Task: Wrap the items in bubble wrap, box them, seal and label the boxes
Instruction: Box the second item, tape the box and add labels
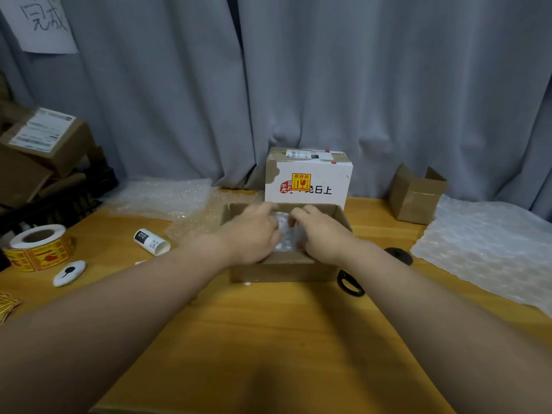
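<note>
Inside the open cardboard box (283, 268), left hand (254, 234) and right hand (321, 236) both grip the bubble-wrapped bundle (285, 234) with curled fingers; a white carton (307, 180) stands just behind.

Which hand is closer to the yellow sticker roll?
Left. Both grip the clear bubble-wrapped bundle in the brown cardboard box; the left hand sits right of the yellow sticker roll, the right hand farther right.

A grey pleated fabric curtain (388, 85) was hung across the whole background, behind a yellow-brown wooden table (268, 339). A white paper sheet with handwritten black characters (44, 22) was fixed to the curtain at upper left. A black slatted plastic crate (68, 201) was set at the table's left edge.
</note>
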A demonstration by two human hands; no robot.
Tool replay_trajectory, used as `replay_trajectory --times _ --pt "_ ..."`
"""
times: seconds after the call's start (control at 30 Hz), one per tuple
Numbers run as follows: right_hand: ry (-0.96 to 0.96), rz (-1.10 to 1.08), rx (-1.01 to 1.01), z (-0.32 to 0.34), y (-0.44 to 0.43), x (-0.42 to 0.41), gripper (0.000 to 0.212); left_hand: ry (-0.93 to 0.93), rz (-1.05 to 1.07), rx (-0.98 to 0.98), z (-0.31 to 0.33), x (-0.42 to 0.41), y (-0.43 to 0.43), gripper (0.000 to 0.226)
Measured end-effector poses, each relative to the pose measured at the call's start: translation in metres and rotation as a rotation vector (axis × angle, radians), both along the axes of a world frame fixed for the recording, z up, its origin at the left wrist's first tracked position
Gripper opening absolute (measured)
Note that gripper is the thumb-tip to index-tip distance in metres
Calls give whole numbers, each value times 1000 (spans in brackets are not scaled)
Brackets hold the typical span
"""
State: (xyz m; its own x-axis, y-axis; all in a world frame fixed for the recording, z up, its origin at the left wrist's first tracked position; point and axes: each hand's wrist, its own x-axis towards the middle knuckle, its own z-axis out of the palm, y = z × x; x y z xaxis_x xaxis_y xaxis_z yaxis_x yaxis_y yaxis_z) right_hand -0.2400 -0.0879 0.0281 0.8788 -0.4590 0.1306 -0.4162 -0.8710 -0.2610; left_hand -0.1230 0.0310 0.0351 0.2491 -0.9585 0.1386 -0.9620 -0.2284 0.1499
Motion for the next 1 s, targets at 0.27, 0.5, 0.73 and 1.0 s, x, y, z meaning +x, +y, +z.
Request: replay_trajectory --times 0.27,0.5,0.73,1.0 --pt "291 31 36 -22 -1 -10 53 195 36 430 -19 6 -15 58" --pt "316 -28 133 -15 -6 11 51 382 82 467 -13 14 -32 54" --pt "337 -85 219 -7 -12 27 40 500 85 376 -4 5 -35 39" --pt "-66 -225 -240 -12 6 6 27 -286 248 -437 -16 10 13 47"
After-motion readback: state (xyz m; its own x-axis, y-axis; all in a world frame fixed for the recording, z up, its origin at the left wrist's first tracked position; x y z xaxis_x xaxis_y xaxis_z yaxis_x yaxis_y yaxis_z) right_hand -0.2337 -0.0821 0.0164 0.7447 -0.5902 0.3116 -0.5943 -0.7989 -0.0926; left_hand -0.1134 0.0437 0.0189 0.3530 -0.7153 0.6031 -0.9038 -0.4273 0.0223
